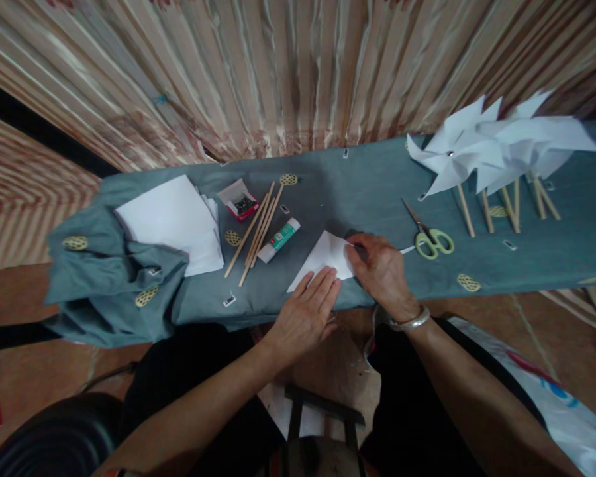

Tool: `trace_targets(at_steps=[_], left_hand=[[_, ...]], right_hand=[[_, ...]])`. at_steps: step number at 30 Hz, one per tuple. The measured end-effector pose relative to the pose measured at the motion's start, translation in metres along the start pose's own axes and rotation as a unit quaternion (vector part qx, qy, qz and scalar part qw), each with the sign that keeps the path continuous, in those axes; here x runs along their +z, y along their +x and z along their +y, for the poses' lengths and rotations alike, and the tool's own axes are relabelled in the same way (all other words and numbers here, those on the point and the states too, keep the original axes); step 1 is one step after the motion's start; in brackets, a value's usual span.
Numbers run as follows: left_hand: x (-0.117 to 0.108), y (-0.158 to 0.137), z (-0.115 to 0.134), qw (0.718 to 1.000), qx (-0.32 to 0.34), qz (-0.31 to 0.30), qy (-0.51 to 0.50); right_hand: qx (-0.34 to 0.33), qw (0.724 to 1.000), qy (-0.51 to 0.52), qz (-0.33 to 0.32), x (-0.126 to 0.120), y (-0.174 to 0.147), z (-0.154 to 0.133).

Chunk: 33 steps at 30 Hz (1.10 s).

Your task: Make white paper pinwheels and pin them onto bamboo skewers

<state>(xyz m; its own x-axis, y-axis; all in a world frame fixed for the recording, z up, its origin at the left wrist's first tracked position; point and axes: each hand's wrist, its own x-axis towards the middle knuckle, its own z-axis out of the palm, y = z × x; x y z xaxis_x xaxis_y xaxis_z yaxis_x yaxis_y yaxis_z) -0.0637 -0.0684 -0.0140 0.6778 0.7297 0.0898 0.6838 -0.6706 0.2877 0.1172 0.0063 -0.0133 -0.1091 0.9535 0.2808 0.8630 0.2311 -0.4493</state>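
Cloth-covered worktop, head view: one folded white paper lies near its front edge. The left hand presses flat on it, fingers straight; the right hand curls at its right corner, pinching or not I cannot tell. Around: one glue stick, one pair of scissors, one red box, about four sticks, overlapping pinwheels, uncountable.

A stack of square white paper sheets lay at left on the grey-green patterned tablecloth. Rightward came the small red cardboard box, slender wooden sticks, and the green-and-white cylindrical glue stick. The white paper triangle lay near centre, green-handled metal scissors to its right, white paper pinwheels at upper right.
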Motion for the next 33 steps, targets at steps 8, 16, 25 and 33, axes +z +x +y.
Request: trace_targets(at_steps=[8,16,25,33], left_hand=[[0.0,0.0,0.0,1.0,0.002,-0.005,0.011],[0.004,-0.001,0.001,1.0,-0.002,-0.003,0.025],[0.005,-0.002,-0.002,0.999,0.008,-0.005,0.033],[-0.003,-0.023,-0.01,0.998,-0.009,0.005,0.055]], right_hand=[[-0.066,0.997,-0.043,0.015,-0.004,-0.007,0.0],[-0.06,0.995,-0.073,0.021,-0.004,-0.031,-0.009],[-0.032,0.998,-0.052,0.014,-0.003,-0.042,0.005],[0.012,0.996,-0.071,0.045,-0.016,-0.051,0.034]])
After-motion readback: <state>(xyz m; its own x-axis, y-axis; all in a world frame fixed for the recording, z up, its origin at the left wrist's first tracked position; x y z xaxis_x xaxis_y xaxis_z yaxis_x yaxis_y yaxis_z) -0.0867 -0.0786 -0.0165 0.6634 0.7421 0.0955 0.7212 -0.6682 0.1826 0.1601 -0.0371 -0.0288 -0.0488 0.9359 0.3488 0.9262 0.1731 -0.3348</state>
